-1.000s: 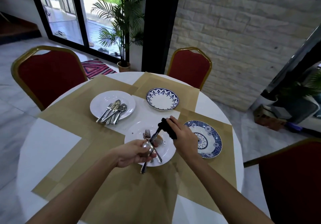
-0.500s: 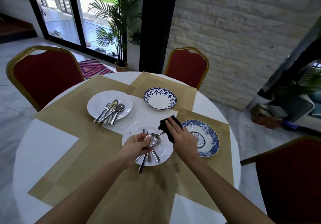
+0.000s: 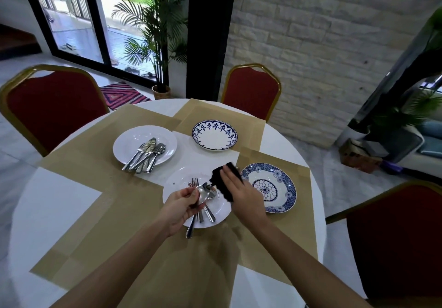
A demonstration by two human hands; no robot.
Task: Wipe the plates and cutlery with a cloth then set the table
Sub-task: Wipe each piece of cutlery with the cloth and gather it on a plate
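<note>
Nothing to read here: no words, numbers or brands. The blue-rimmed plate at twelve o'clock and the blue floral plate at two o'clock carry ornament only. Dark marks on the brown box at three o'clock are too blurred to make out.

Far-left plate and near plate carry cutlery; far-right plate and right plate lie beside them.

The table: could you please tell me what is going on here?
A person's left hand holds a spoon over the near white plate, while the right hand wipes its handle with a black cloth. More cutlery lies there and on the far white plate; the two blue-patterned plates are bare.
</note>
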